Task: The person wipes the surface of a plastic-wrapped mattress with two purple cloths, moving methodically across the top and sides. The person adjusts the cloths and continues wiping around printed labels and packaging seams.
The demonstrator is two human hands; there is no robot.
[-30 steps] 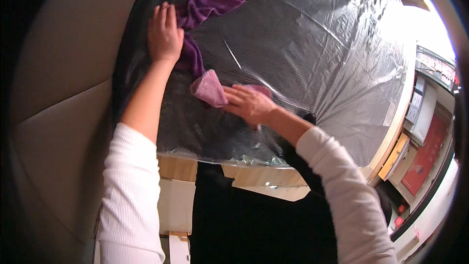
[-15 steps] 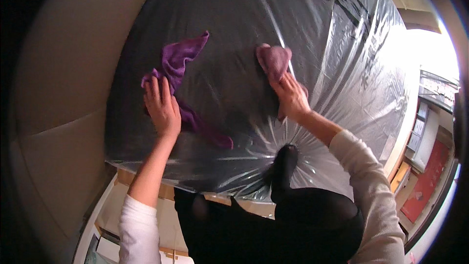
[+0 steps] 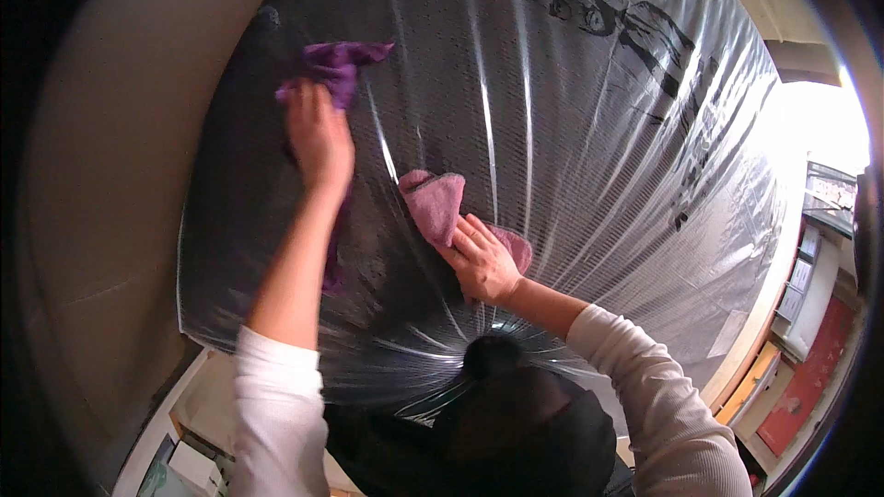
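A purple cloth (image 3: 333,74) lies bunched under the fingers of my left hand (image 3: 320,140), far left on a dark plastic-covered surface (image 3: 442,64). My left hand is slightly smeared by motion and presses the cloth down. One end of this cloth trails back beside my forearm. Nearer to me and toward the middle, a pink cloth (image 3: 435,205) is folded beneath my right hand (image 3: 486,262). My right fingers lie close together over it, pressing it to the plastic. Part of the pink cloth sticks out on both sides of the hand. A dark knee presses into the sheet, and creases spread from it.
A dark printed figure (image 3: 608,18) shows at the far right of the sheet. On the left stands a plain beige wall (image 3: 110,175). Beyond the right edge are a red panel (image 3: 810,377) and a bright window (image 3: 820,124). A white box (image 3: 195,468) sits low at the left.
My left hand has slid away from me with the purple cloth. My right hand has moved left and nearer with the pink cloth. The camera view has shifted too.
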